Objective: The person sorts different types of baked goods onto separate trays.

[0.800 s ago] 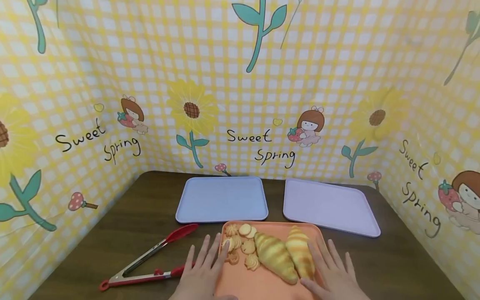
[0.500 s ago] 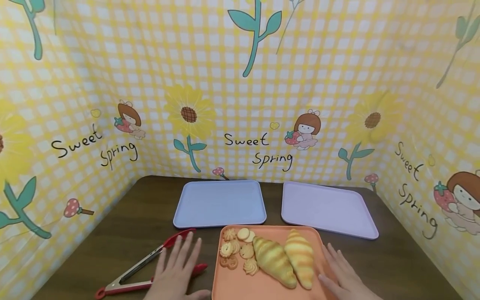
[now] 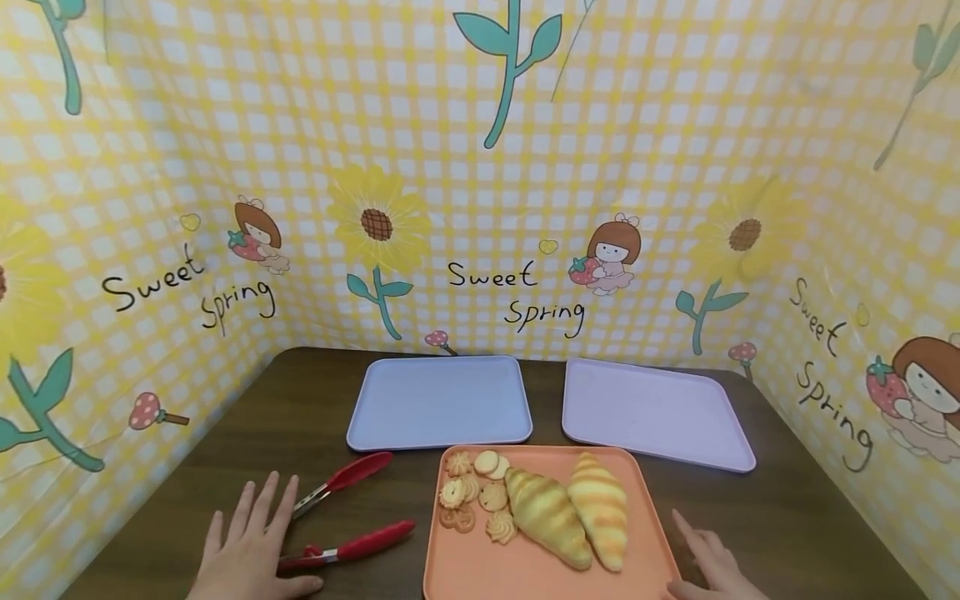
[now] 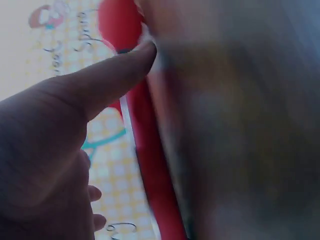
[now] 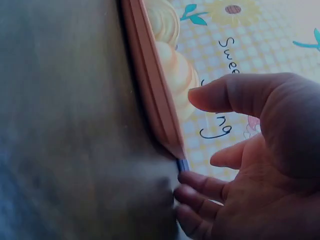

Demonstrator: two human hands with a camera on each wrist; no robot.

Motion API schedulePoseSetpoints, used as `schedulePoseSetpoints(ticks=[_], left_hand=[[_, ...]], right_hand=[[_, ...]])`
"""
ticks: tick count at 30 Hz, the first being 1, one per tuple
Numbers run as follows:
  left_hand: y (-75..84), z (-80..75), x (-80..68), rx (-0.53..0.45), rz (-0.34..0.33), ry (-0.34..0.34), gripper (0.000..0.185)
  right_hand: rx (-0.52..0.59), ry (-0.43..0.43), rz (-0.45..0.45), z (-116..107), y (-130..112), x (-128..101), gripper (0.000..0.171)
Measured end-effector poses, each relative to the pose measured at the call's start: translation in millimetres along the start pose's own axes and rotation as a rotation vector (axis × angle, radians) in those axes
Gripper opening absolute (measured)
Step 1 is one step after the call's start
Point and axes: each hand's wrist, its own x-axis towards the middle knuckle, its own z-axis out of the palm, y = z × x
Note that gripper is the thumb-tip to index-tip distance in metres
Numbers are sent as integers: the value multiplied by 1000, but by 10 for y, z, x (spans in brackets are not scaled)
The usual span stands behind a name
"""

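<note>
An orange tray (image 3: 465,575) sits at the table's front and carries two croissants (image 3: 573,512) and several small cookies (image 3: 476,496). Red-tipped metal tongs (image 3: 352,475) lie to its left, their arms spread apart. My left hand (image 3: 247,533) lies flat over the tongs' handle end with its fingers straight and spread. In the left wrist view the thumb (image 4: 115,75) touches a red arm of the tongs (image 4: 150,150). My right hand (image 3: 708,562) rests relaxed on the table just beside the tray's right edge (image 5: 150,85) and holds nothing.
Behind the orange tray lie a pale blue tray (image 3: 438,400) and a lilac tray (image 3: 652,412), both bare. A yellow checked "Sweet Spring" backdrop (image 3: 495,208) walls in the brown table (image 3: 300,417) at the back and on both sides.
My left hand has slid left from the orange tray's edge onto the tongs. My right hand has drawn back off the tray's right side toward the front edge.
</note>
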Motion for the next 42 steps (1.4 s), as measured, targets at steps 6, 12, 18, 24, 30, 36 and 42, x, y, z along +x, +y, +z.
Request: schedulePoseSetpoints(ticks=[6, 12, 18, 24, 30, 36, 42], left_hand=[[-147, 15, 65, 4, -74, -129, 121], [-168, 21, 131, -20, -72, -210, 114], [-130, -27, 197, -92, -54, -220, 116], [-99, -64, 209, -15, 14, -154, 114], [-18, -86, 226, 39, 58, -13, 114], [81, -137, 222, 87, 110, 109, 103], [186, -239, 234, 129, 170, 203, 92]], right_hand=[[183, -26, -331, 18, 87, 22, 115], [243, -37, -425, 7, 112, 36, 113], [262, -39, -439, -15, 86, 39, 115], [270, -33, -404, 0, 57, 24, 116], [287, -43, -340, -5, 25, 7, 113], [257, -27, -248, -12, -38, 18, 111], [306, -68, -180, -19, -74, 15, 100]])
